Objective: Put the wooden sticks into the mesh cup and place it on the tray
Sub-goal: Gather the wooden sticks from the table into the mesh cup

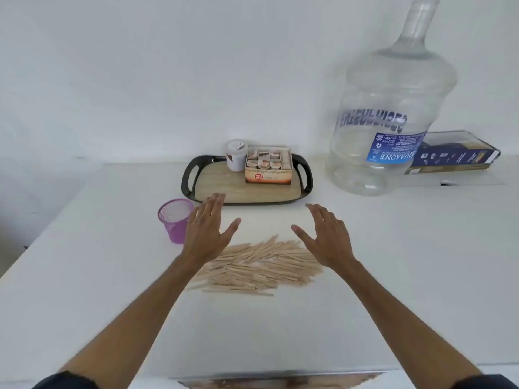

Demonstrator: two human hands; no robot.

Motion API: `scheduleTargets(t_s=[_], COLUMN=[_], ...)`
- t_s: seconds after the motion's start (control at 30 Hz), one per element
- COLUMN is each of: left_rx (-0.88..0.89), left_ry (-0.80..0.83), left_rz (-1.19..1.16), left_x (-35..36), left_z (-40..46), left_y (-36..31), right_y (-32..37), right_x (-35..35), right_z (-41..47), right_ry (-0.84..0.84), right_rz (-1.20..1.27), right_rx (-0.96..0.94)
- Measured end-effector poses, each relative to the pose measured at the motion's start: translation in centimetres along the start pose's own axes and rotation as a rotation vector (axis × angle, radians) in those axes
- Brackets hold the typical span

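Note:
A loose pile of wooden sticks [258,266] lies flat on the white table in front of me. A purple mesh cup [174,220] stands upright to the left of the pile, holding nothing that I can see. Behind them sits a black tray [187,178] with a wood-look floor. My left hand [209,230] hovers over the pile's left end, fingers straight and spread, just right of the cup. My right hand [325,234] hovers over the pile's right end, fingers straight too. Neither hand holds anything.
On the tray stand a white lidded jar [236,155] and a cardboard box of packets [269,165]. A big clear water bottle [390,108] stands at the back right, with a dark blue box [455,155] lying behind it. The table's left edge runs diagonally.

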State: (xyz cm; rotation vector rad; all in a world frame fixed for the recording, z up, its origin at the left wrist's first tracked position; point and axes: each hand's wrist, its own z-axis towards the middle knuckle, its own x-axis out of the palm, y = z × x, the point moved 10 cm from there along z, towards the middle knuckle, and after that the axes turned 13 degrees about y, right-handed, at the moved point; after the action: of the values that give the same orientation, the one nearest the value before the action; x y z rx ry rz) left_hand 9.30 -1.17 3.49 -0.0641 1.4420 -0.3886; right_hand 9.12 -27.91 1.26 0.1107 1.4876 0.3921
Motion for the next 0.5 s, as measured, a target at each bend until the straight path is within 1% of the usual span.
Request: scheduleTargets(t_s=[0.2, 0.4, 0.5], left_rx=[0.005, -0.051, -0.060], left_ry=[0.122, 0.202, 0.220], left_rz=[-0.005, -0.026, -0.042], left_x=[4.9, 8.1, 9.1], left_z=[-3.4, -6.0, -6.6], left_y=[0.5, 1.7, 2.1], right_y=[-0.6, -0.8, -0.9], right_x=[4.6, 8.2, 9.0], right_z=[-1.9, -3.2, -3.3], right_ry=[0.119, 0.237, 0.245], right_rz=[0.017, 0.032, 0.006], right_rx=[0.036, 0.064, 0.066])
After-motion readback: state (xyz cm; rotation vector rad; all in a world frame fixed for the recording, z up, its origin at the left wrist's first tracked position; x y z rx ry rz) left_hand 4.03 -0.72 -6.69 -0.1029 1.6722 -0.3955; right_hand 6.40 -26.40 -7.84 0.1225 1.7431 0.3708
